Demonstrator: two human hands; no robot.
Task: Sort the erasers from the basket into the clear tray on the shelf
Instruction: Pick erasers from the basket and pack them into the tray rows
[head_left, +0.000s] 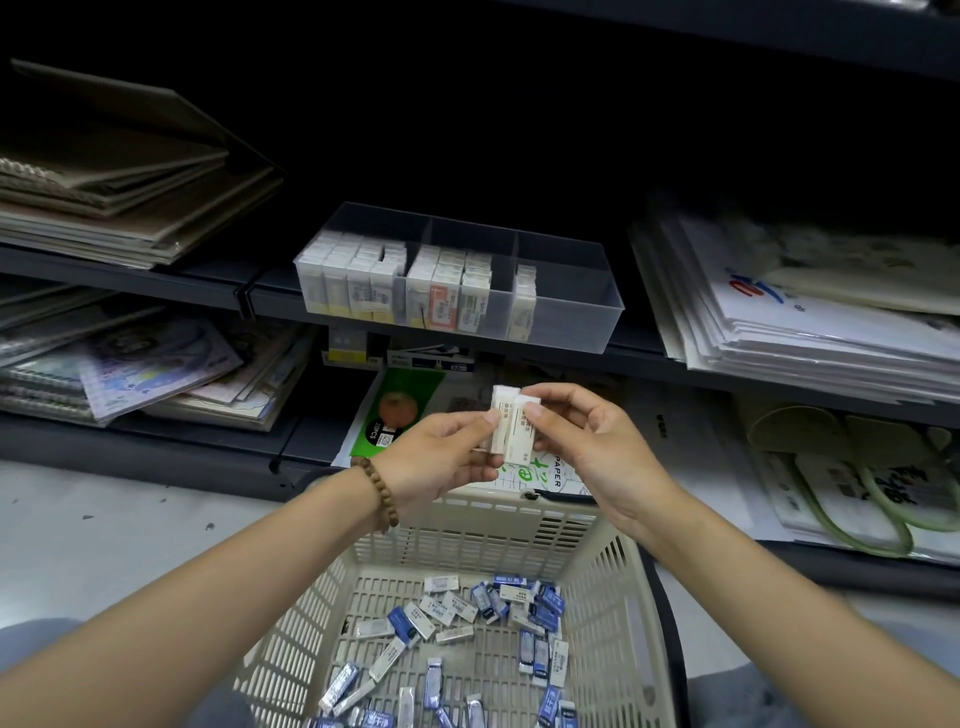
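Pale floor beneath, and directly under both grips, slotted basket with loose erasers strewn across its bottom. Left grip and right grip each pinching one small stack of white erasers between fingertips (tops staggered). Probably best: square up, keep upright. Beyond and above, clear tray on shelf; aim for its near-empty right compartment.

- I see a brown wooden bead bracelet round my left wrist.
- Both forearms are bare.
- Grey-blue trousers cover my knees.
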